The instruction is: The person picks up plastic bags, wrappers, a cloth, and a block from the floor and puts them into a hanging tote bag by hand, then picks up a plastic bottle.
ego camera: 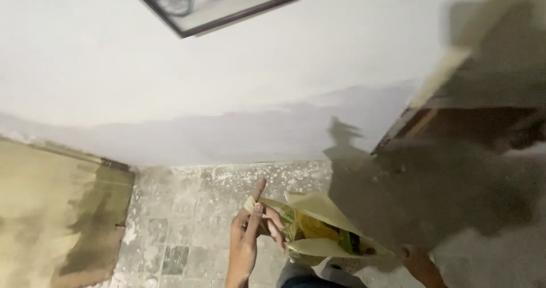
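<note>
My left hand (248, 235) is low in the middle of the view, fingers pinching the top edge of a cream paper bag (318, 208) and the forefinger pointing up. The bag's mouth gapes open, showing yellow and green print inside. At the bag's right end only my right hand's wrist and forearm (424, 268) show. A dark blurred shape covers the fingers, so its grip cannot be made out.
A white wall fills the upper view, with a dark-framed picture (216, 3) at the top. A brown board (57, 219) leans at the left. Dark wooden furniture (483, 94) looms blurred at the right. The tiled floor (187, 219) is speckled with white.
</note>
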